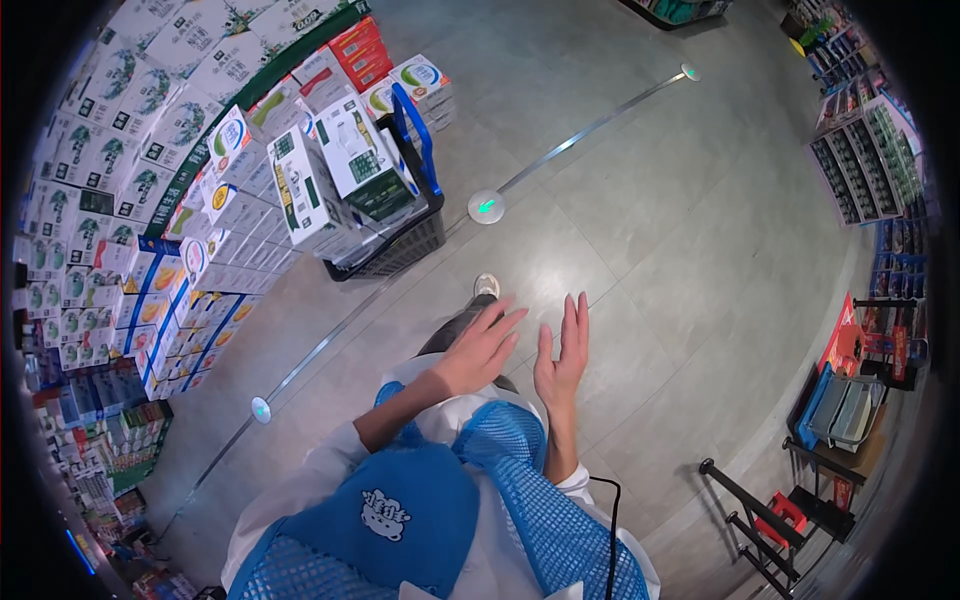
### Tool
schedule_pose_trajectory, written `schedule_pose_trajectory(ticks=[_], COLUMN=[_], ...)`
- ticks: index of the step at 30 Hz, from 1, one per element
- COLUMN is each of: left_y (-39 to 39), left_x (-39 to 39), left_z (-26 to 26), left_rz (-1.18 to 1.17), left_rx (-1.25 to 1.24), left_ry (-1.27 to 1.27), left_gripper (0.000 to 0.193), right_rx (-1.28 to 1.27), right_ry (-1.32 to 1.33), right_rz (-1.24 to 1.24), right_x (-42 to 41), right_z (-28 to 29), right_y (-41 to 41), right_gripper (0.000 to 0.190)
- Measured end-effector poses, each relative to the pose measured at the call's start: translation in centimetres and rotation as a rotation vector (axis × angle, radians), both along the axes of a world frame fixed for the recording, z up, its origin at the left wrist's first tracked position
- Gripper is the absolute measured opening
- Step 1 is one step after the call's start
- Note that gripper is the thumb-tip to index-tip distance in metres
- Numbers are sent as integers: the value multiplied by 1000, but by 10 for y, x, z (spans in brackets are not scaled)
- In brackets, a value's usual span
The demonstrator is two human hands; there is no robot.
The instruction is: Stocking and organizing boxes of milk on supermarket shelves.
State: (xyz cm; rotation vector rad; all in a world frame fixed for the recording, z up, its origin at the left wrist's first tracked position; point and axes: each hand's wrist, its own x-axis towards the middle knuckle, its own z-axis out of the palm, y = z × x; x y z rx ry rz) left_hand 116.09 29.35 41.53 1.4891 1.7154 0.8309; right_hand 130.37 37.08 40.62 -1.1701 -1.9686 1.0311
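My left hand (pixel 480 349) is held out in front of my waist with its fingers apart and nothing in it. Beside it on the right, my right hand (pixel 561 360) is raised with its fingers pointing forward, also holding nothing. The two hands do not touch. A blue mesh vest (pixel 420 517) over white sleeves covers my body. Ahead and to the left of my hands stands a black shopping basket (pixel 401 247) with a blue handle (pixel 416 135). White and green milk cartons (pixel 364 161) are piled in it, rising above its rim.
Stacked milk cartons (pixel 142 120) fill the left side, and striped boxes (pixel 199 330) stand nearer. A metal floor strip with round arrow markers (pixel 486 206) crosses the grey floor. On the right are a display rack (pixel 862 165), black metal bars (pixel 750 502), a red stool (pixel 781 519) and plastic bins (pixel 844 409).
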Motion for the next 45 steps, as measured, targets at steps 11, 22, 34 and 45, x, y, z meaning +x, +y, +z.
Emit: schedule_pose_trajectory(ticks=[11,22,34,45], left_y=[181,258,295,236], left_x=[-25,-63,-26,40], left_z=[-41,2,-35,13], left_rz=[396,642,1368,1379], left_rx=[247,156,568,269], left_ry=[-872,-1039,-839,-176], left_gripper=[58,58,40,54], right_rx=[-601,-672,-924,-1476], right_ry=[391,429,173,37], right_rz=[196,218,706,927], right_x=[-108,-164,-160,-124], right_z=[3,-10,4,-28], right_y=[127,240,272,243], right_gripper=[65,60,66,64])
